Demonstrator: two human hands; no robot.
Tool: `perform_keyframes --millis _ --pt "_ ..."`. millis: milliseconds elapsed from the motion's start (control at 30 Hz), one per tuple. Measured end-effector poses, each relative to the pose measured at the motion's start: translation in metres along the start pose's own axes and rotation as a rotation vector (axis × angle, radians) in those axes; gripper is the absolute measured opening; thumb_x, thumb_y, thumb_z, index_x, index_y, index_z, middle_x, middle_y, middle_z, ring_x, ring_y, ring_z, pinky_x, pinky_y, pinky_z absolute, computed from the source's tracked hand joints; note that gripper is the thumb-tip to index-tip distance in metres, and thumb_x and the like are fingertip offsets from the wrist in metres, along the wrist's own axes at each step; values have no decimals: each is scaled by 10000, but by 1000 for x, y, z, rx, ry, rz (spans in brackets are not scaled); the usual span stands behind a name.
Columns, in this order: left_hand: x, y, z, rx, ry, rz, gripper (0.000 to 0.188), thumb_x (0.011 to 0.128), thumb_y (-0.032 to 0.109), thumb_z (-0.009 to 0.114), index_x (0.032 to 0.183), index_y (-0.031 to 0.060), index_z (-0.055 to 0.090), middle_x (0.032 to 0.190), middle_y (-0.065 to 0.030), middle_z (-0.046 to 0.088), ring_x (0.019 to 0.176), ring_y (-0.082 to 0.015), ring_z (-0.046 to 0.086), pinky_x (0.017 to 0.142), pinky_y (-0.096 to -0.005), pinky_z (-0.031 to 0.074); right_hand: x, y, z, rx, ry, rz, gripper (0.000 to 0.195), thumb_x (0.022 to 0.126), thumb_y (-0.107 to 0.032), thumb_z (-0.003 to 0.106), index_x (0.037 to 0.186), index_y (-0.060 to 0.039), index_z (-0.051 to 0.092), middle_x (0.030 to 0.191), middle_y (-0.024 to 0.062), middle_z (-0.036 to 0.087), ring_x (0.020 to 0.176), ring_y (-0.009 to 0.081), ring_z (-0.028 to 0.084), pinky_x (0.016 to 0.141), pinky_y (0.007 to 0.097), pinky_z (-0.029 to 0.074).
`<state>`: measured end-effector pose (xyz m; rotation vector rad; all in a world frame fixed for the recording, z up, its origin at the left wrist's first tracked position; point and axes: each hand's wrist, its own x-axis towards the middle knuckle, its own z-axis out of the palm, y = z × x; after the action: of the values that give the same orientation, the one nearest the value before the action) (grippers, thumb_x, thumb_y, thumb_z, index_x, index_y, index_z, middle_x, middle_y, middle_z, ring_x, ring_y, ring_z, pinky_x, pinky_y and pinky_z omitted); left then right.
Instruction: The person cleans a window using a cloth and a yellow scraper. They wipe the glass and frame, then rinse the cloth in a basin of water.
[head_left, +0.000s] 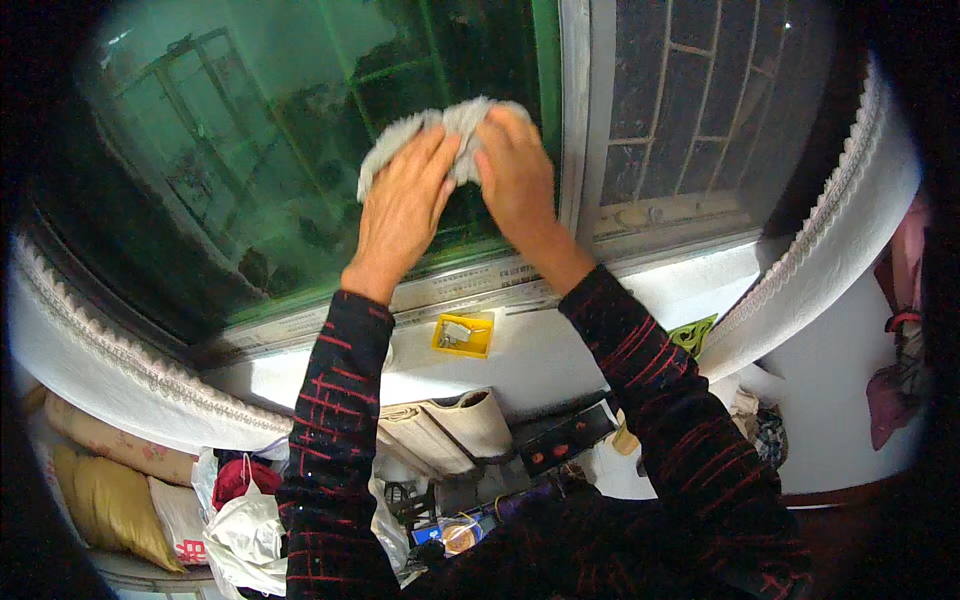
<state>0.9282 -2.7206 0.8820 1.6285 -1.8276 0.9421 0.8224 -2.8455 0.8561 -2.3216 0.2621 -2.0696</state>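
Note:
A fluffy grey-white cloth (469, 120) lies bunched against a green-tinted window pane (300, 180). My left hand (405, 199) presses on the cloth's left part with the fingers pointing up. On its right part rests my right hand (519, 176), its fingers bent over the cloth. Both hands are close together, near the pane's right edge, where a metal window frame (576, 112) runs upward. Under my palms the cloth is partly hidden. The pane mirrors parts of the room.
Below the window, a white sill (525, 330) bears a yellow tray (474, 346) with small items. White lace-edged curtains (150, 360) hang at both sides. Rolled mats (442, 435), a black box (566, 439) and bags (247, 525) lie lower down. Right, bars (660, 97) stand behind a screen.

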Motion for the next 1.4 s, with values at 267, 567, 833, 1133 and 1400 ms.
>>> perform_keyframes --millis 267,567,833,1133,1400 --pt "-58 22 51 -112 -110 -95 432 821 70 607 1245 53 530 1275 -129 526 1152 -300 506 952 -394 413 -94 0 3 -28 -121 213 252 791 -10 617 1039 -36 584 1169 133 544 1058 315 552 884 383 484" --pt "-114 29 77 -254 -213 -192 322 804 26 604 1124 10 576 1174 -140 556 1098 -328 523 928 -411 428 -155 -10 7 -57 -386 298 166 808 -34 569 973 -20 558 1087 119 540 1035 308 553 807 378 505" --pt "-38 37 56 -155 -125 -42 304 800 47 600 1101 14 579 1127 -141 559 1049 -321 523 884 -399 431 -94 10 -17 -91 -210 281 198 801 -16 587 996 -10 552 1093 131 537 1015 319 563 770 366 514" --pt "-67 39 87 -228 -153 -114 297 790 47 595 1087 35 602 1158 -133 567 1086 -331 523 930 -416 424 -142 4 -1 -107 -143 369 288 766 21 625 1041 -30 558 1165 138 530 1041 347 538 856 408 461" --pt "-107 35 93 -306 -171 -184 241 811 73 581 1040 3 603 1107 -138 582 1056 -327 538 930 -415 426 -179 -8 13 -89 -290 408 278 762 33 598 1027 -30 539 1163 159 525 1088 366 511 904 431 432"
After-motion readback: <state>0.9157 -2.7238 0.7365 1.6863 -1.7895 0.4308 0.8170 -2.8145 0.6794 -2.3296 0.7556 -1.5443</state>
